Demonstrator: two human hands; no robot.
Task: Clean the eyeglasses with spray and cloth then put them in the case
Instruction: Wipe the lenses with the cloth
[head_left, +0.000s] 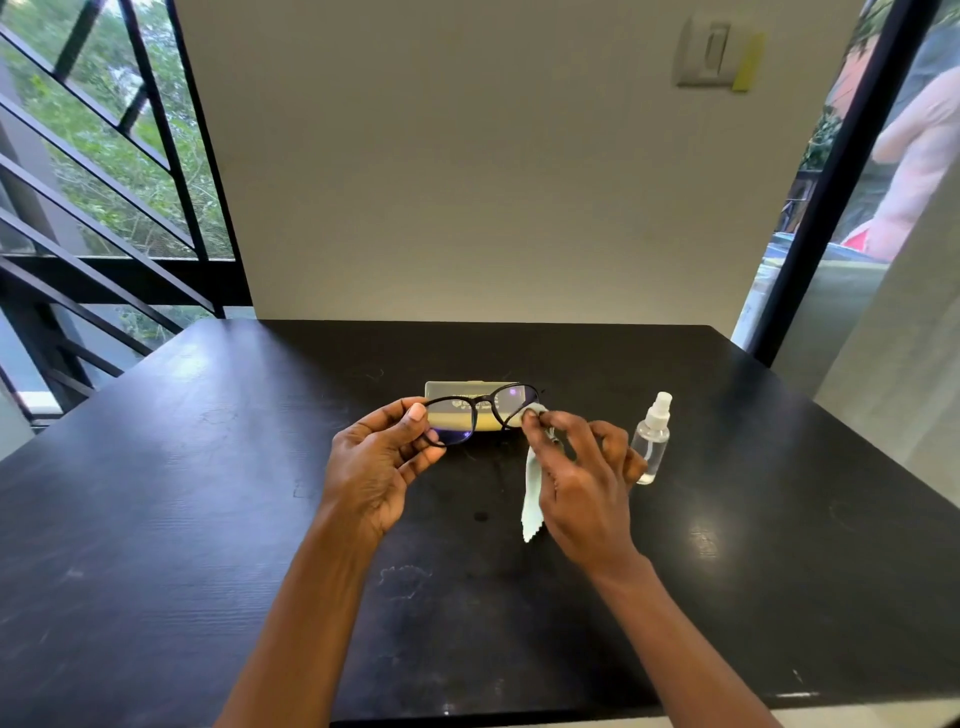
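The left hand gripped the eyeglasses by one lens rim; the right hand pinched the cloth against the other lens, above the surface.

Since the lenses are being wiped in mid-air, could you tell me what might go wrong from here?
1. The left hand holds the eyeglasses only at one lens rim, so pressure from the cloth in the right hand might twist or drop them.
2. The spray bottle stands upright right beside the right hand, so a wider wipe could topple it.
3. The left thumb lies against the lens and may smudge it.
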